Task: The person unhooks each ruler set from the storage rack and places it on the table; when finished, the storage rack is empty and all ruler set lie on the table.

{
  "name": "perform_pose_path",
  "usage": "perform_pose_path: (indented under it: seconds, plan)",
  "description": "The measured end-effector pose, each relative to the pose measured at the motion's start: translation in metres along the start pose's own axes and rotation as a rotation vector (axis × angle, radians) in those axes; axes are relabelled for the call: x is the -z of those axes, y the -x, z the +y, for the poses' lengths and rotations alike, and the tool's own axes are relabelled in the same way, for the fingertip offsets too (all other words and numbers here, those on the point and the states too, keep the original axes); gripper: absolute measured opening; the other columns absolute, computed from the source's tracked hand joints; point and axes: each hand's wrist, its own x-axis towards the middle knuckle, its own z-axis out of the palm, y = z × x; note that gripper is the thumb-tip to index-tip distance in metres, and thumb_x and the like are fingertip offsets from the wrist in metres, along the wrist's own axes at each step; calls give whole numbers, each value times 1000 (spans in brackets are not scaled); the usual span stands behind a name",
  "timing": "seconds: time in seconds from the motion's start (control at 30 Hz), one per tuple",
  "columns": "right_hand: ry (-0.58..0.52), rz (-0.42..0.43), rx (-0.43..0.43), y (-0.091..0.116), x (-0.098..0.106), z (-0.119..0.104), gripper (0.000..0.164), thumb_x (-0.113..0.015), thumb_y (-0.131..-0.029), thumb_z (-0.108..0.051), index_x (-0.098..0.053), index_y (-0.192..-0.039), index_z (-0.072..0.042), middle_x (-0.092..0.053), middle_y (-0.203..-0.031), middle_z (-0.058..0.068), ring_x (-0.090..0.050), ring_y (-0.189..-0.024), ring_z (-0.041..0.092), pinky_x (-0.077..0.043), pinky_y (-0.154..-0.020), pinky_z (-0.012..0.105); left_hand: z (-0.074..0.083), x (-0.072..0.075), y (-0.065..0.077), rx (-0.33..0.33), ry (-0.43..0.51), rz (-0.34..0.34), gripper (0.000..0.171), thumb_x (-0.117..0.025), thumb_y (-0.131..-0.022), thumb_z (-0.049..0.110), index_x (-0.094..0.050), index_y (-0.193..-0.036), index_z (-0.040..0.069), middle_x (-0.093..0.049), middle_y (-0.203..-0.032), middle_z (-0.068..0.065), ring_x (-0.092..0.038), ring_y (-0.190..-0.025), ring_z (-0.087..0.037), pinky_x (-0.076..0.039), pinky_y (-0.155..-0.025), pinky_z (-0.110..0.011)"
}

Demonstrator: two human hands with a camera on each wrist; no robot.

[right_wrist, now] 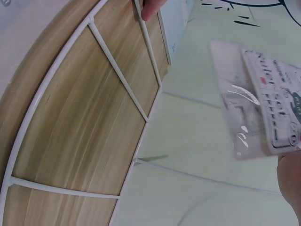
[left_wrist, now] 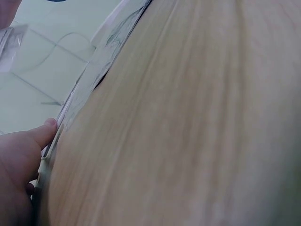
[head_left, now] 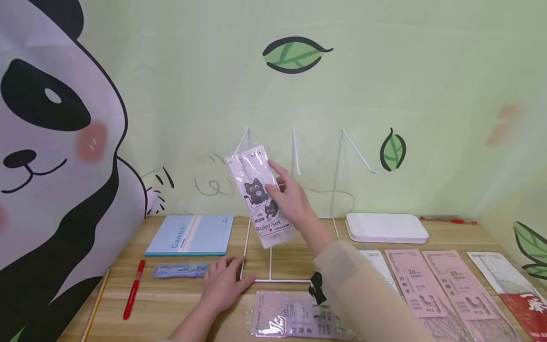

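Observation:
My right hand pinches a white ruler-set package with black cats printed on it, in a clear plastic sleeve. The package is tilted in the air, its top overlapping the left prong of a white wire rack. In the right wrist view the package shows at the right edge, beyond the rack's bars. Down on the table, my left hand rests at the rack's front left corner, thumb along the front bar. The left wrist view shows this hand at its left edge.
Left lie a blue notebook, a blue plastic pack, a red pen and a yellow pencil. A pink pack lies before the rack. Right are a white case, pink packs and another red pen.

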Motion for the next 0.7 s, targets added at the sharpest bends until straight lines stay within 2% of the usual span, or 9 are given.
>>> perform_pose_path:
  seconds: [0.17,0.33,0.7]
  plan:
    - [13,-1,17,2,4,-2,57,-57,-93,-16,-37,-143,-33,-58,-100,7,-59,-80,22,-54,-58,32,1,1,1,-4,1,1,59,-67,-81,49,-56,-129,16,-48,-129,-14,-39,-116,-37,-28,-96,-57]
    - [31,-36,26,4,8,-5,57,-56,-93,-18,-36,-144,-31,-58,-102,7,-60,-79,22,-54,-56,31,2,1,3,-4,0,-2,59,-67,-81,49,-56,-129,16,-47,-129,-14,-39,-116,-37,-28,-96,-57]
    - [116,-64,93,15,15,-11,56,-56,-93,-20,-37,-144,-28,-57,-100,6,-60,-77,21,-53,-53,30,4,3,2,-7,0,-6,61,-67,-81,49,-55,-130,16,-47,-130,-15,-39,-116,-38,-28,-96,-57]
